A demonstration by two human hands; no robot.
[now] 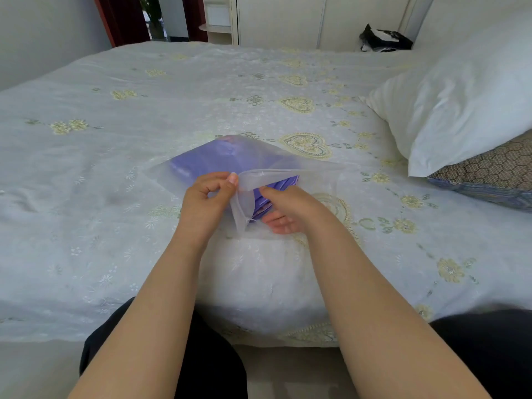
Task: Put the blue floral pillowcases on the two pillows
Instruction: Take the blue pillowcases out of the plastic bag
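Pillowcases (221,159), folded and blue-violet, lie inside a clear plastic bag (288,165) on the bed (144,110), near its front edge. The left hand (205,194) pinches the bag's open flap between thumb and forefinger and lifts it. The right hand (285,208) reaches into the opening, thumb on top of the folded fabric and fingers beneath it, gripping the fold. A white pillow (460,105) lies at the right on top of a second pillow (495,174) with a honeycomb pattern. Dark clothing (383,38) sits at the far side of the bed.
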